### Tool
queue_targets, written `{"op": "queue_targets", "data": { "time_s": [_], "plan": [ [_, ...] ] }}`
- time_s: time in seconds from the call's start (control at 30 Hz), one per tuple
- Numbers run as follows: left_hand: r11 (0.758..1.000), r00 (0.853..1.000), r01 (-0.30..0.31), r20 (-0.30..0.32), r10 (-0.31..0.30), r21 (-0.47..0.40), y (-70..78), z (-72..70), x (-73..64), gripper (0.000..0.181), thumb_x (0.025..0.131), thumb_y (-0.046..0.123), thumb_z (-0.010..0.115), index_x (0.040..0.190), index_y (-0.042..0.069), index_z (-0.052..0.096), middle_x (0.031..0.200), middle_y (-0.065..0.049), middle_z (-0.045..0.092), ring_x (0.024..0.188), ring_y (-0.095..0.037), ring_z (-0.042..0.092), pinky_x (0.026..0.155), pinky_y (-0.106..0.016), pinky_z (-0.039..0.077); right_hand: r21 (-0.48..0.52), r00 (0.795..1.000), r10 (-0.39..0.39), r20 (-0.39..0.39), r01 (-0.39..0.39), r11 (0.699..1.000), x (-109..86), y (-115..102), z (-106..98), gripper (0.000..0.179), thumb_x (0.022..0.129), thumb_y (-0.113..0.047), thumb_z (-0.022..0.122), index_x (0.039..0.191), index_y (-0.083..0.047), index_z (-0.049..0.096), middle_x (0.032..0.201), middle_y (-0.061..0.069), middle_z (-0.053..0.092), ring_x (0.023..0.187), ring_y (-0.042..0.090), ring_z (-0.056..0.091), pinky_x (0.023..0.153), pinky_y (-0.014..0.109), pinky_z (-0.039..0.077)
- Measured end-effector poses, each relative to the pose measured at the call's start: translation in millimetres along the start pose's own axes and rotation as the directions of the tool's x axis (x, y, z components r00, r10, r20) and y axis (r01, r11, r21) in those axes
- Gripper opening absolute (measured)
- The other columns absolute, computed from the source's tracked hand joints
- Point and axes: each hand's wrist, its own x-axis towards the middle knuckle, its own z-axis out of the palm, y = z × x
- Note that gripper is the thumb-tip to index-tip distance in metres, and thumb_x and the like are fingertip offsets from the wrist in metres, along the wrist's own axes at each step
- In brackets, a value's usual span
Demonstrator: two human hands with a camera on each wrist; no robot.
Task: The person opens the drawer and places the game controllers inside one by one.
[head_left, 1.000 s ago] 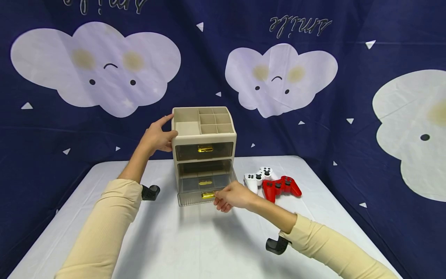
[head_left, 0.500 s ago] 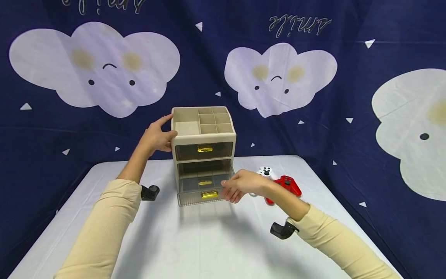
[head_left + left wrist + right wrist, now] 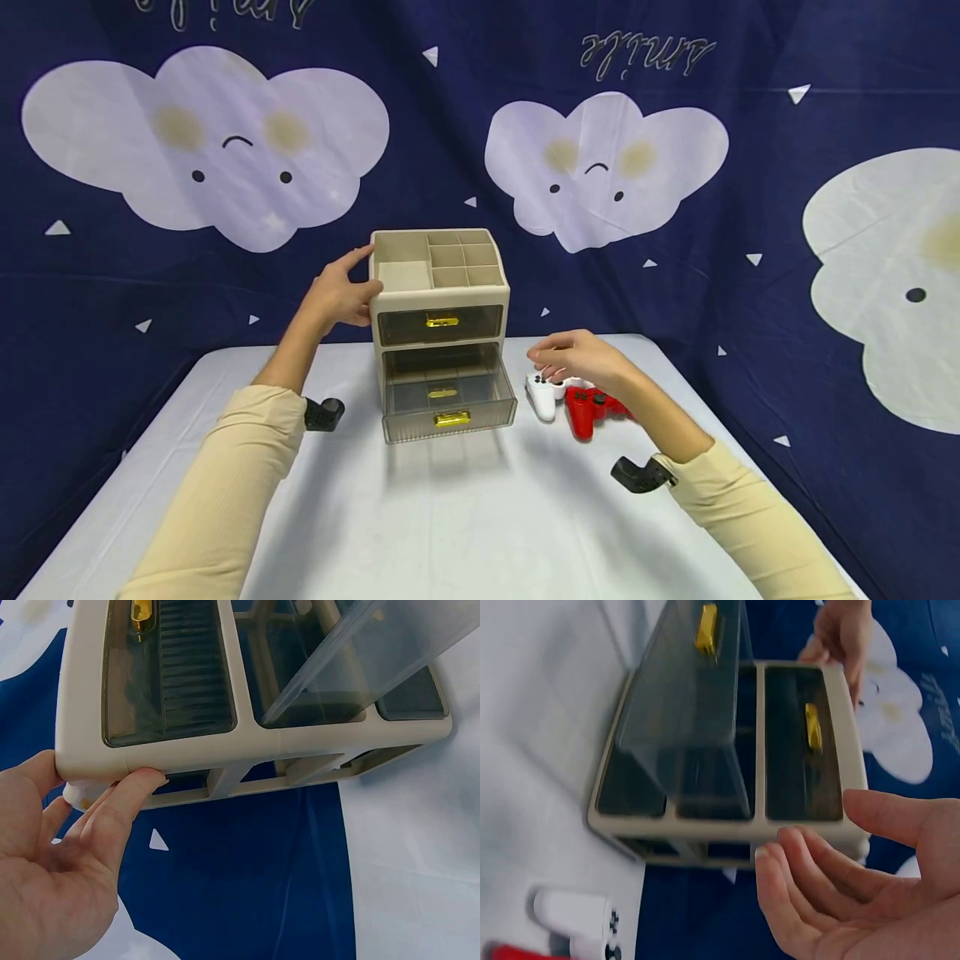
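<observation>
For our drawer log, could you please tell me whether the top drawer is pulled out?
No, the top drawer sits closed in the beige cabinet, while the middle drawer below it stands pulled out.

White tabletop [image 3: 450, 533], rounded at far corners, faint creases running along it. Behind — dark blue backdrop [image 3: 435, 150], wrinkled here and there, printed upside down. Left cloud [image 3: 213, 150] pale, dark eyes [image 3: 286, 177] below small curved mouth [image 3: 237, 141], yellowish cheek patches [image 3: 179, 127] above. Middle cloud [image 3: 607, 171] smaller, same face. Right cloud [image 3: 885, 283] cut off by edge of head view — one eye, one patch showing. Outlined "smile" lettering [image 3: 647, 54] over middle cloud; left lettering [image 3: 225, 12] cropped at top. Small white triangles [image 3: 57, 228] scattered between.
</observation>
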Motion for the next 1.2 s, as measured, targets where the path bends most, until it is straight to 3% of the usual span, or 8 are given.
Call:
{"op": "queue_targets", "data": {
  "time_s": [0.2,0.43,0.8,1.2],
  "plan": [
    [1.0,1.0,-0.003,-0.004,0.003,0.01,-2.3,1.2,2.5,0.076,0.1,0.015,0.054,0.164,0.033,0.017,0.136,-0.034,0.056,0.104,-0.041,0.072,0.083,-0.046,0.063,-0.106,0.99,0.012,-0.14,-0.027,0.994,2.3,29,-24,0.045,0.092,-0.027,0.072,0.131,-0.004,0.066,0.118,0.015,0.073,0.105,0.028,0.066,0.101,0.048,0.05],
    [1.0,1.0,0.008,0.0,-0.008,-0.004,-3.8,3.0,3.1,0.075,0.101,0.015,0.054,0.164,0.034,0.018,0.141,-0.033,0.053,0.105,-0.041,0.072,0.086,-0.047,0.062,-0.074,0.964,0.094,-0.247,-0.115,0.991,7.5,70,-41,0.056,0.089,-0.025,0.075,0.138,-0.004,0.059,0.139,0.026,0.058,0.127,0.041,0.055,0.112,0.058,0.041],
    [1.0,1.0,0.0,-0.007,0.0,0.008,-3.2,1.7,0.8,0.074,0.101,0.015,0.054,0.164,0.033,0.018,0.141,-0.033,0.052,0.104,-0.042,0.072,0.084,-0.047,0.063,-0.056,0.937,0.19,-0.294,-0.215,0.975,10.3,116,-52,0.07,0.084,-0.016,0.076,0.147,-0.002,0.048,0.153,0.036,0.037,0.141,0.051,0.038,0.116,0.067,0.033],
    [1.0,1.0,0.004,-0.019,-0.003,0.016,-2.9,1.0,2.3,0.075,0.101,0.015,0.054,0.164,0.033,0.018,0.134,-0.034,0.058,0.103,-0.04,0.073,0.081,-0.044,0.064,-0.044,0.925,0.22,-0.309,-0.245,0.969,13.6,156,-52,0.071,0.077,-0.008,0.076,0.144,-0.001,0.052,0.149,0.038,0.04,0.135,0.05,0.042,0.114,0.061,0.037]
  ]
}}
